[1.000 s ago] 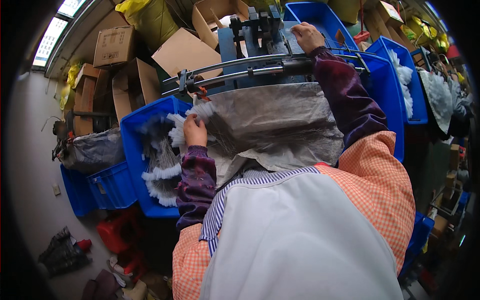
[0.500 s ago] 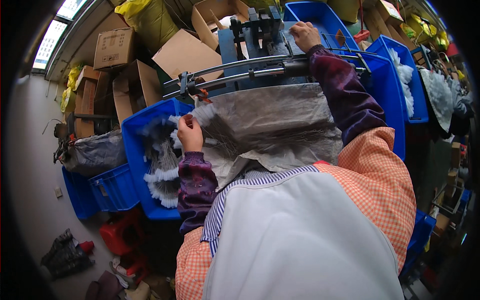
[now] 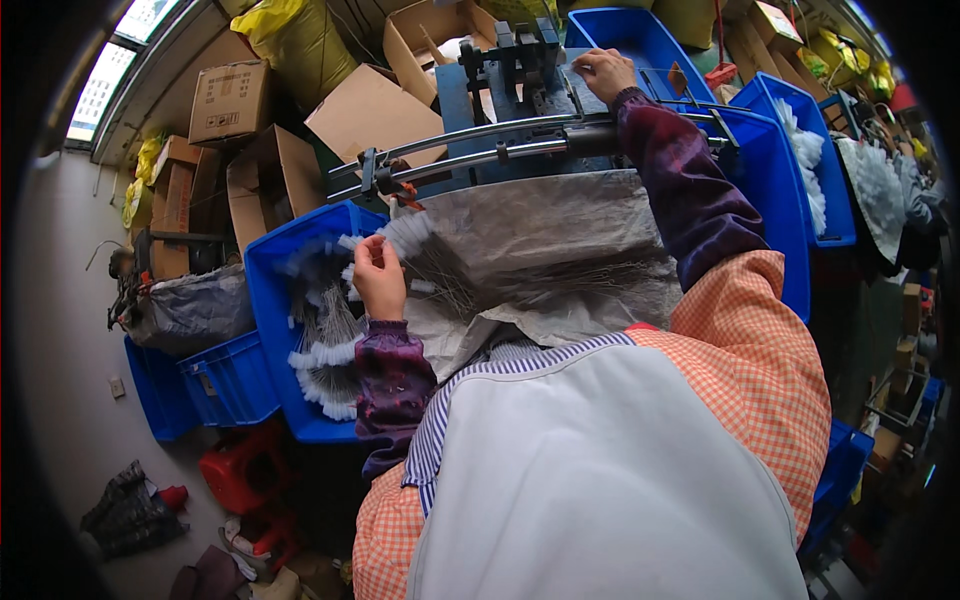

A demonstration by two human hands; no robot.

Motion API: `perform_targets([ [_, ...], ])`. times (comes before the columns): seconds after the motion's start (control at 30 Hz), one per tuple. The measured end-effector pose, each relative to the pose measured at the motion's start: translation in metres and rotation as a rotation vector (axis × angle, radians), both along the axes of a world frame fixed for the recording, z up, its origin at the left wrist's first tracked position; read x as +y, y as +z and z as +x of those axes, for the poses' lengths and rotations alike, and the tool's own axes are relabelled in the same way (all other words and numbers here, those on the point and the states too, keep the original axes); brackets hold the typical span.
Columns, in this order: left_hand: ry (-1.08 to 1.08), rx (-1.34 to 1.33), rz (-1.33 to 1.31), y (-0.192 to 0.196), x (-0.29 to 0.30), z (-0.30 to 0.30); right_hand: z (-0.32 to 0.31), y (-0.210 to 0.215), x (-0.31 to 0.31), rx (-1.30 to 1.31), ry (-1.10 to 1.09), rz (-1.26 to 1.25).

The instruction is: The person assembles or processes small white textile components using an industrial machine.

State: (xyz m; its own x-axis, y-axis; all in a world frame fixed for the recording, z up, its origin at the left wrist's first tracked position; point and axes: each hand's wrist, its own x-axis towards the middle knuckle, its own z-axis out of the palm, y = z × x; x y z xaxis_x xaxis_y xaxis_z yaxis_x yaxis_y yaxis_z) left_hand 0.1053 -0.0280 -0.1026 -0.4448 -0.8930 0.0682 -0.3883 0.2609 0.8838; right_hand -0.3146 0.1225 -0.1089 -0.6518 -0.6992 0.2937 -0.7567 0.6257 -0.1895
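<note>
The left hand is raised at the near side of a bundle of white-tufted wires, its fingers curled with the tips close together (whether one wire is pinched there, I cannot tell). That bundle lies on a grey sheet, tufts toward the left and thin stems trailing right; more tufted wires fill the blue bin just left of it. The right hand reaches beyond two metal rods to the right part of the dark blue machine, thumb and fingertips drawn together; anything thin between them is too small to make out. Another blue bin sits just behind that hand, and an opened cardboard box stands left of the machine.
</note>
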Motion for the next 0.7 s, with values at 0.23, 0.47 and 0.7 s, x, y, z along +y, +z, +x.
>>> perform_targets([
  [0.23,-0.007,0.012,0.023,0.000,0.000,0.000,0.009,0.013,0.007,0.010,-0.153,0.109],
  [0.47,-0.017,0.046,0.004,0.006,-0.001,-0.002,0.023,0.016,0.026,0.024,-0.190,0.083],
  [0.7,0.035,0.114,-0.098,0.027,-0.004,0.003,0.024,0.012,0.022,-0.090,-0.171,0.115],
])
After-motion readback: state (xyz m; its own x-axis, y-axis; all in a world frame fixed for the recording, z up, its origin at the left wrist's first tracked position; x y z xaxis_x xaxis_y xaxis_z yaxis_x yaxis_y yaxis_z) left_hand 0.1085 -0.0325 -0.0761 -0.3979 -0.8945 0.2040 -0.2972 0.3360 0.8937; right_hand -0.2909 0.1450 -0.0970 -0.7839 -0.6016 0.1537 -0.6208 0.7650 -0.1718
